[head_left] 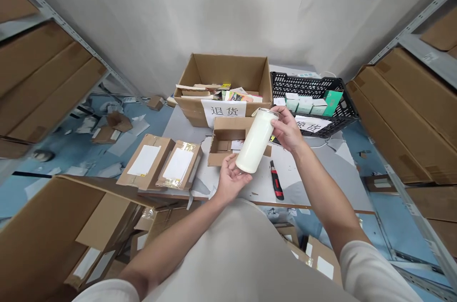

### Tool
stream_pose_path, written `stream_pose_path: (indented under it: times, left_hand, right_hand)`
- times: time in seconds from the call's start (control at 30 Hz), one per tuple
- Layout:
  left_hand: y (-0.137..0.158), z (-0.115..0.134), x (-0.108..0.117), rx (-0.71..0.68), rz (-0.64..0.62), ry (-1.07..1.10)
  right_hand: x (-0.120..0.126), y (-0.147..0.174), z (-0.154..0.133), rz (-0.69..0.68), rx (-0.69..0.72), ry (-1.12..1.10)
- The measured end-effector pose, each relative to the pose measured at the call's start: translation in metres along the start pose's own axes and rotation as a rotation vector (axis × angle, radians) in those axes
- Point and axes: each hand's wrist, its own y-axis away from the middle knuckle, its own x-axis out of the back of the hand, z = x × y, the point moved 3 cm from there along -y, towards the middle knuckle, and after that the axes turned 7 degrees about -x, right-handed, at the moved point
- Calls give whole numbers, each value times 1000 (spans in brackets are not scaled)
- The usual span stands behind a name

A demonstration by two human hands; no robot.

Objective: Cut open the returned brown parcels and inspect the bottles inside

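A cream-white bottle [255,142] with a metal-rimmed top and a small strap loop is held tilted above the table. My left hand [230,179] supports its lower end, fingers curled under the base. Around the top end my right hand [285,128] is closed, thumb on the side. Behind the bottle stands a small open cardboard box [223,145] with papers inside. A red and black utility knife [276,180] lies on the table, right of the bottle.
Two taped parcels [144,161] [179,165] sit at the table's left. At the back are a large carton [193,112] of booklets and a black crate [342,123] of small boxes. Shelves of cartons [403,116] flank both sides; a big open box [32,226] stands lower left.
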Motion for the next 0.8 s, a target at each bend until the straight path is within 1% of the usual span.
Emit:
stream_pose_path:
  times: [0.1, 0.23, 0.37, 0.43, 0.57, 0.6, 0.67, 0.73, 0.8]
  left_hand:
    - [1, -7, -3, 5, 16, 27]
    - [5, -11, -9, 86, 9, 171]
    - [8, -10, -12, 118, 36, 222]
    - [8, -9, -12, 99, 33, 227]
    - [8, -8, -5, 51, 38, 180]
    - [9, -7, -2, 57, 34, 177]
    - [11, -5, 3, 99, 16, 206]
    - [14, -2, 8, 165, -14, 254]
    - [17, 0, 12, 237, -43, 282]
  right_hand:
    - [7, 1, 3, -24, 26, 14]
    - [14, 1, 4, -2, 88, 52]
    - [11, 2, 8, -8, 141, -122]
    - [10, 3, 13, 39, 156, -162]
    - [11, 11, 17, 144, 164, -129]
    - [11, 14, 16, 135, 162, -117]
    - [10, 22, 10, 53, 142, -114]
    - [5, 28, 2, -59, 94, -129]
    - [-2, 32, -2, -101, 35, -130]
